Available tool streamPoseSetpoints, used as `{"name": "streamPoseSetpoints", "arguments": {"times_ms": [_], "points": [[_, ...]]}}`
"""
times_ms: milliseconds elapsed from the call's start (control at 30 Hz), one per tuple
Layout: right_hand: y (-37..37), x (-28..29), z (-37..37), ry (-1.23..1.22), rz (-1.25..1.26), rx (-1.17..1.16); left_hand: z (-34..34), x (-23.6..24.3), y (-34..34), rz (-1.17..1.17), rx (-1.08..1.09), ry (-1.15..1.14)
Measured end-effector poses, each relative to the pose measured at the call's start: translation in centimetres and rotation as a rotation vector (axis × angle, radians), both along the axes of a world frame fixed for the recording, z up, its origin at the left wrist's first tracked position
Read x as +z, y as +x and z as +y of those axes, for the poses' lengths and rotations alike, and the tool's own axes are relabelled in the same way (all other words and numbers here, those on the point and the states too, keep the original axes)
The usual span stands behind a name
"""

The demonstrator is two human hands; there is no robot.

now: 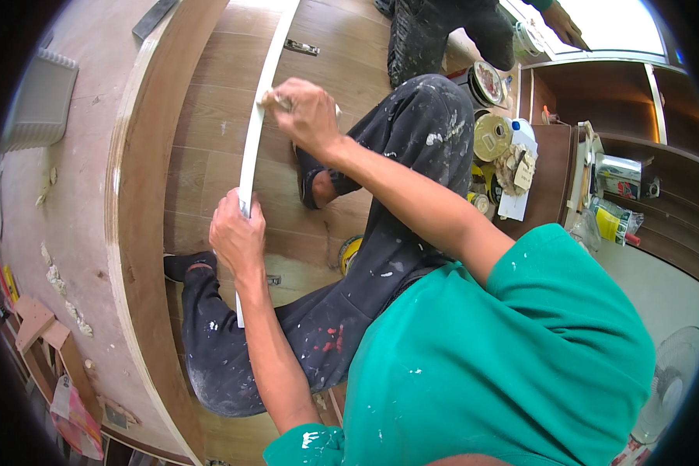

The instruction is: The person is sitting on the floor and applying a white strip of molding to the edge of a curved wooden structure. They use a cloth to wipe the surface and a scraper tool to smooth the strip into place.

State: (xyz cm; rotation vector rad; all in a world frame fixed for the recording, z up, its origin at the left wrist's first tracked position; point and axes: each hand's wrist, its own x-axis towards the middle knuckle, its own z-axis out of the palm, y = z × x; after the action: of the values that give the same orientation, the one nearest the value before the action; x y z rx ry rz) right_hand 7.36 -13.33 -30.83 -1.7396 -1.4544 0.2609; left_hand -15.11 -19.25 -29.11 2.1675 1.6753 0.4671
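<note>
A long, narrow white strip [250, 147] runs from the top edge down past my bent left leg, above the wood-look floor. My left hand [238, 231] is closed around its lower part. A small grey, shiny patch shows at the fingertips, too little to name. Higher up, my right hand [309, 116] is closed on a small pale wad [269, 99], pressed against or held close to the strip's edge. A bit of white also shows on that hand's far side. The wad's exact kind is hidden by my fingers.
A raw plywood panel edge [124, 186] curves along the left, with a grey plastic bin [43, 101] beyond. Hinges [301, 48] lie on the floor. Another person's dark trousers [419, 39] and hand [563, 27] are at the top. Paint cans [491, 136] stand right of my knee, beside brown shelves [598, 93].
</note>
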Motion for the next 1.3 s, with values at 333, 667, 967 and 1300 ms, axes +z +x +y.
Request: {"name": "streamPoseSetpoints", "arguments": {"times_ms": [333,667,967,1300], "points": [[1.7,0.4,1.5,0.008,0.031,-0.085,-0.2,0.0,0.2,-0.011,0.003,0.003],[0.2,1.2,0.0,0.0,0.023,-0.011,-0.2,-0.1,0.0,-0.024,0.014,0.006],[1.9,0.4,1.8,-0.046,-0.035,-0.081,-0.3,-0.1,0.1,-0.02,-0.008,0.022],[1.1,0.4,0.8,-0.015,-0.059,-0.003,-0.1,-0.2,0.1,-0.011,0.0,0.008]]}}
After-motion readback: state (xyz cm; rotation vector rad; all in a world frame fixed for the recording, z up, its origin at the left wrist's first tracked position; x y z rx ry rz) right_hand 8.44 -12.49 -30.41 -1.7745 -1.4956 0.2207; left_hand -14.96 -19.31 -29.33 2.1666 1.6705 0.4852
